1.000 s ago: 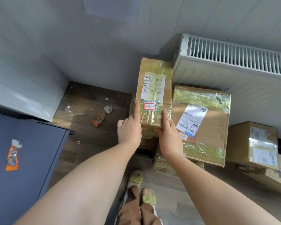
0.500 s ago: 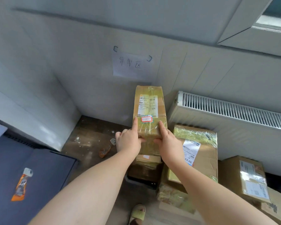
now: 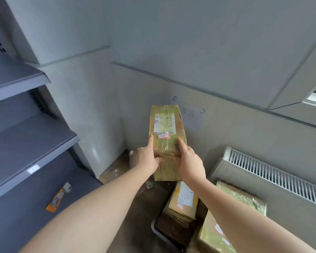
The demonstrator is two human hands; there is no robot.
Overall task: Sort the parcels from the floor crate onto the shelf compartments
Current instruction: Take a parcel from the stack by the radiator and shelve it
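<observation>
At your far left the grey shelf [image 3: 31,137] rises in three boards, their compartments open toward you so a parcel can slide straight in. On the lowest board lies a small orange object [image 3: 59,197], perhaps a cutter, within reach but clear of your path. A white tag [image 3: 33,168] marks the edge of the board above it.

Moving right, your left hand [image 3: 144,159] grips the near end of the parcel [image 3: 167,143], with the thumb stretched along its top left edge and the fingers curled round the side. The parcel is a long, tape-wrapped cardboard box. You hold it in the air in front of the wall corner, above the floor and well apart from the shelf. Its label and small red-edged sticker [image 3: 163,136] face up toward you, and I judge you hold it that way to read where it belongs.

Your right hand [image 3: 188,161] mirrors the left, thumb on the top right edge, fingers hidden underneath. Two hands at one end stop the long box from drooping.

Below and to the right, the floor crate [image 3: 156,232] holds at least one more labelled box [image 3: 184,196]. A shiny taped box [image 3: 244,198] lies beside it, and you cannot tell whether that one sits inside the crate. Farthest right, a white radiator [image 3: 274,179] runs along the wall.
</observation>
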